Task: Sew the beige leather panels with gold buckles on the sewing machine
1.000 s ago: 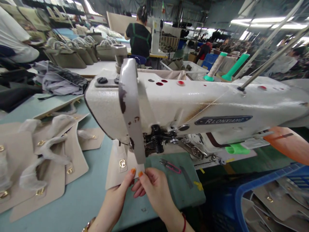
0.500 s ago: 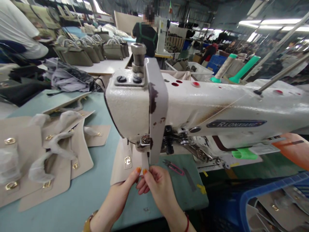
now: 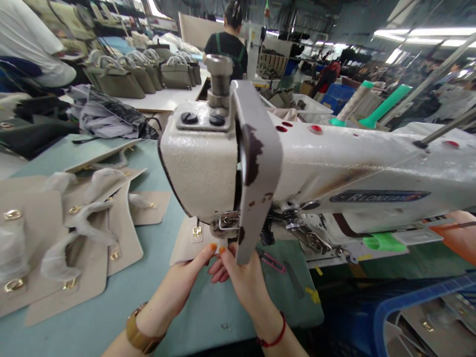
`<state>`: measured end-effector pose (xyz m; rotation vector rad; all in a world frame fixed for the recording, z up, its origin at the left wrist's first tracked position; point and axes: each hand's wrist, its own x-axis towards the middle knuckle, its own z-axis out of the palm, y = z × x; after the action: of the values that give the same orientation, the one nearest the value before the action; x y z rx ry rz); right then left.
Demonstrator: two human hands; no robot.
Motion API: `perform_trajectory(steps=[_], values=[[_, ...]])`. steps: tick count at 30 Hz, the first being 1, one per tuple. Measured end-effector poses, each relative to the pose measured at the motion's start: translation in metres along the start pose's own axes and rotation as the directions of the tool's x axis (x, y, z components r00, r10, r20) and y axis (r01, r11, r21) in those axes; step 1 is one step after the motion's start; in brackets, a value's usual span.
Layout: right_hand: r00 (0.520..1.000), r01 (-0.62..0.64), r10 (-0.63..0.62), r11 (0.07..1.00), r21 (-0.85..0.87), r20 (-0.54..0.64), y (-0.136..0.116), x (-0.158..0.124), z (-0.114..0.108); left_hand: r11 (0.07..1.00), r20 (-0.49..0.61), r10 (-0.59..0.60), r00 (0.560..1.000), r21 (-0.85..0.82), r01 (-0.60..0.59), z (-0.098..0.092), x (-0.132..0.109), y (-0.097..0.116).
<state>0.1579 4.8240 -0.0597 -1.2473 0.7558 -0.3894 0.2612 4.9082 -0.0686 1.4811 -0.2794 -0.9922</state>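
A beige bag panel point(image 3: 183, 249) with a gold clasp point(image 3: 197, 233) lies under the head of a white sewing machine point(image 3: 201, 173). My left hand point(image 3: 184, 277) is closed on the panel's near edge, thumb on top. Beside it my right hand point(image 3: 245, 282) pinches the same edge, thumb tip almost touching the left thumb. A chipped grey bar point(image 3: 256, 173) on the machine hides part of my right hand. The needle and the panel's far part are hidden by the machine head.
Several beige panels point(image 3: 85, 267) with wrapped handles and gold clasps lie on the table at left. Pink thread snips point(image 3: 273, 262) lie right of my hands. A blue crate point(image 3: 375, 317) holding panels stands at lower right. Beyond are finished handbags point(image 3: 119, 79) and a co-worker point(image 3: 226, 49).
Both hands and the panel have moved forward, further under the machine head. The view has shifted, and the grey bar now covers more of my right hand.
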Motion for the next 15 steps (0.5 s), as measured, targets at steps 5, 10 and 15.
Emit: perform_trajectory(steps=[5, 10, 15], values=[[0.999, -0.037, 0.036, 0.998, 0.055, 0.016, 0.005, 0.002, 0.001, 0.995, 0.012, 0.087, 0.996, 0.05, -0.087, 0.001, 0.009, 0.009], [0.996, -0.079, 0.077, 0.995, 0.065, 0.038, 0.018, -0.006, 0.003, 0.993, -0.04, 0.062, 0.997, 0.107, -0.058, -0.003, 0.019, 0.006], [0.987, -0.144, 0.14, 0.989, 0.043, 0.081, 0.032, -0.011, 0.007, 0.987, -0.082, 0.1, 0.992, 0.136, -0.089, -0.003, 0.024, 0.01]])
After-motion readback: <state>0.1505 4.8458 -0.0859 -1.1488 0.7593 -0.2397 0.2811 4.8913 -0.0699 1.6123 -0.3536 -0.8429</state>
